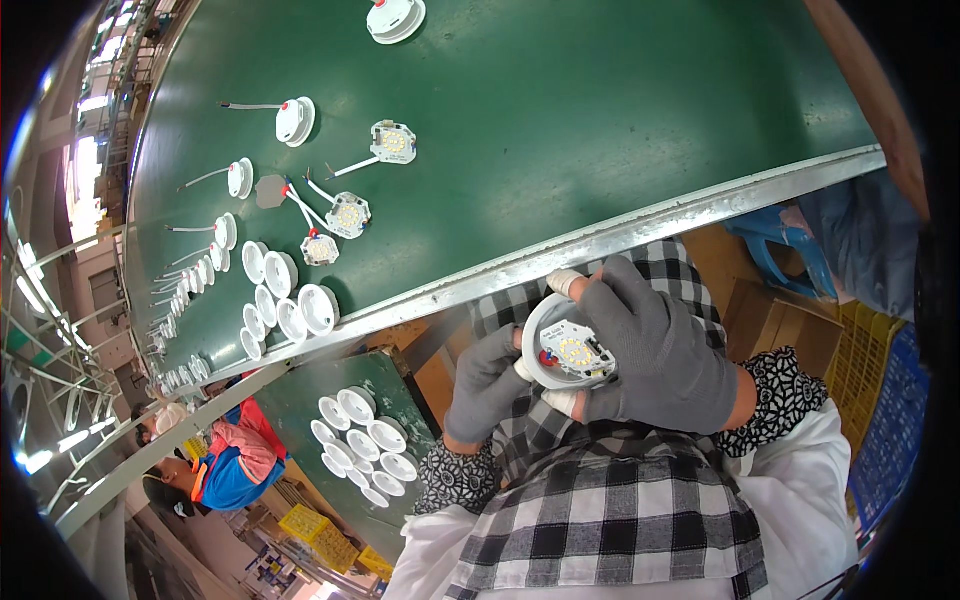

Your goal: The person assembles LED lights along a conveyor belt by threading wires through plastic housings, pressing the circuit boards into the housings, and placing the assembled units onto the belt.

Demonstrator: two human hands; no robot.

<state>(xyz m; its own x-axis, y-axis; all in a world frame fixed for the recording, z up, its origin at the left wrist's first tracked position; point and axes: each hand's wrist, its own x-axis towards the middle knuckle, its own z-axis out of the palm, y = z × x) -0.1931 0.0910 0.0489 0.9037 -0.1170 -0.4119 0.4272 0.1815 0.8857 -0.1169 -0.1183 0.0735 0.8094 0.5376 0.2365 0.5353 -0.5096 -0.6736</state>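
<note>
Between my two hands, over my lap, is a white round lamp housing (pixel 534 325) with an LED board (pixel 574 350) lying inside its rim. My left hand (pixel 486 385), in a grey glove with bare or taped fingertips, grips the housing's left edge. Around the right side and top of the housing curl the gloved fingers of my right hand (pixel 655 350); its thumb presses near the lower rim. A red part shows beside the board. Several loose LED boards with wires (pixel 348 215) lie on the green belt, next to a cluster of white housings (pixel 318 309).
A metal rail (pixel 600 243) edges the green belt (pixel 600 100). Assembled lamps (pixel 295 121) stand along it in a row. More white rings (pixel 363 445) sit on a side table at left. A blue stool (pixel 775 245), a cardboard box (pixel 770 325) and crates (pixel 885 440) are at right. Co-workers (pixel 240 455) sit far left.
</note>
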